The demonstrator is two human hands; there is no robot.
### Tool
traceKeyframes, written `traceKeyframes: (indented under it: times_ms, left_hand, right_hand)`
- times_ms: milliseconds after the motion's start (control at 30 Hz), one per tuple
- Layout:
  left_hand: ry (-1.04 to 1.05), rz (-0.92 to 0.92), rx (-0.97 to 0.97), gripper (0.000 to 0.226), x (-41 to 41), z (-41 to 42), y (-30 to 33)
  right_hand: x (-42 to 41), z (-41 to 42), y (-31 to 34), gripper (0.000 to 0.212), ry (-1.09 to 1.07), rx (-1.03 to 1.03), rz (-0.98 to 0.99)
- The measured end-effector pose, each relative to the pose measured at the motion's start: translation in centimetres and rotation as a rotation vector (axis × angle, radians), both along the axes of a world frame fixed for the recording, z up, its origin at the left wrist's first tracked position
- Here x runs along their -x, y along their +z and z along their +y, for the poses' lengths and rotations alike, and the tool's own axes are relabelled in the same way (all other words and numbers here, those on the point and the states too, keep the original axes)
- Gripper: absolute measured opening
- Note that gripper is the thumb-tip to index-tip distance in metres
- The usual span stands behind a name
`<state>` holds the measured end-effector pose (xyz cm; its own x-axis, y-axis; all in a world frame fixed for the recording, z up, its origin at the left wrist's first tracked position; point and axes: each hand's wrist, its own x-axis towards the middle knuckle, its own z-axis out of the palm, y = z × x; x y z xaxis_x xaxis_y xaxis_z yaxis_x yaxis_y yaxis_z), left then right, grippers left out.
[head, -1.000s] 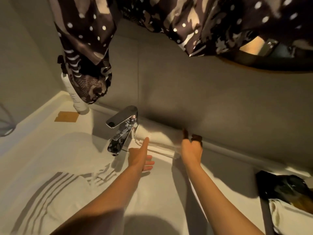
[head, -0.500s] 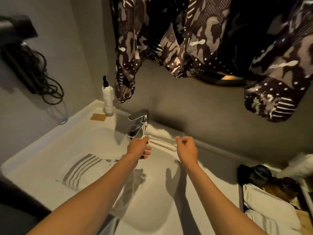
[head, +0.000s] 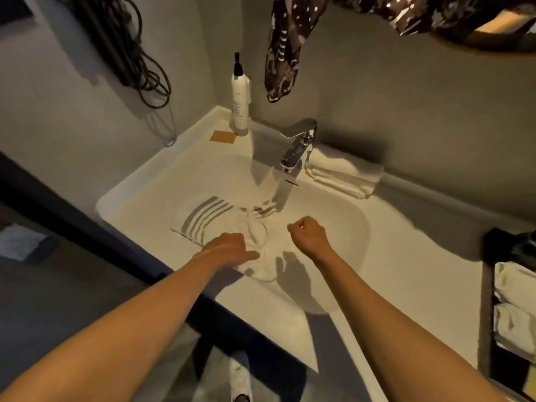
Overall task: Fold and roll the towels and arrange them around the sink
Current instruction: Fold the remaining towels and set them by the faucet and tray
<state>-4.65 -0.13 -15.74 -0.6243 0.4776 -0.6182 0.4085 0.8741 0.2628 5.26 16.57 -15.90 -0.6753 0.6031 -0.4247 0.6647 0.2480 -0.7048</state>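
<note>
The left hand (head: 229, 247) reaches into the sink (head: 139, 192), its fingers (head: 249, 255) stretched fairly straight and resting on the crumpled white part of a striped towel (head: 203, 219); whether they pinch the cloth cannot be told. The right hand (head: 309, 233) hovers above the basin just beside it, its fingers curled into a loose fist with nothing in them.

The striped towel lies loose in the basin, unfolded and bunched toward the middle, its grey stripes running from the near left up toward the faucet (head: 298, 146); its long axis follows that same diagonal.

A folded white towel (head: 345, 172) sits on the back ledge of the bench (head: 406, 271), just to the right of the faucet and against the wall, its long axis running along the wall from the faucet outward to the right.

At the back left corner stands a white pump bottle (head: 240, 103), with a small tan square (head: 223, 137) lying near its foot. More white towels (head: 513, 309) are stacked at the far right edge.
</note>
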Motion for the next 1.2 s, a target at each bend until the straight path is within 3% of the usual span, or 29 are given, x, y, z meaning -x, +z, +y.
traceKeyframes:
  times_ms: [100, 200, 300, 367, 467, 567, 667, 733, 867, 933, 1033, 1100, 1200]
  left_hand:
    - [-0.167, -0.078, 0.139, 0.077, 0.1, -1.4, -4.1]
    - [-0.241, -0.024, 0.064, 0.068, 1.6, -0.9, -7.6]
    - [-0.081, 0.149, -0.196, 0.040, 3.6, 0.6, -9.4]
    - [0.105, 0.116, -0.314, 0.036, 5.5, 1.9, -11.0]
    - [0.320, -0.093, -0.315, 0.052, 7.2, 3.3, -13.4]
    - [0.395, -0.232, -0.261, 0.052, 8.1, 3.8, -15.7]
    - [0.475, -0.285, -0.267, 0.045, 8.3, 3.5, -16.9]
    - [0.620, -0.304, -0.390, 0.042, 8.8, 3.2, -16.7]
    - [0.740, -0.280, -0.571, 0.061, 10.0, 3.4, -14.2]
    - [0.630, -0.311, -0.544, 0.046, 9.6, 3.9, -12.5]
    - [0.462, -0.171, -0.486, 0.022, 8.2, 4.1, -10.5]
    - [0.531, -0.162, -0.517, 0.020, 7.5, 3.7, -9.3]
    - [0.673, -0.087, -0.514, 0.024, 7.3, 3.3, -7.2]
  right_hand:
    - [0.9, -2.5, -4.9, 0.040, -0.006, 0.073, -0.215]
    - [1.7, -3.2, -9.0, 0.046, -0.118, 0.059, -0.298]
    - [3.1, -2.0, -11.3, 0.043, -0.119, -0.239, -0.220]
    - [5.4, -1.0, -12.4, 0.042, -0.104, -0.316, -0.126]
    - [8.8, -0.4, -13.0, 0.053, -0.074, -0.327, -0.044]
    - [12.8, -0.6, -14.2, 0.064, -0.051, -0.284, -0.143]
    - [14.2, -1.2, -15.5, 0.049, 0.036, -0.183, -0.371]
    - [13.6, -1.9, -15.6, 0.044, 0.025, -0.096, -0.397]
    - [10.8, -2.7, -13.2, 0.029, -0.163, 0.023, -0.010]
    - [9.2, -3.0, -11.4, 0.019, -0.229, 0.070, 0.120]
    - [6.5, -3.1, -8.4, 0.032, -0.290, 0.050, 0.218]
    - [4.4, -3.0, -6.8, 0.029, -0.370, -0.026, 0.280]
    - [1.7, -2.3, -4.3, 0.027, -0.667, -0.076, 0.403]
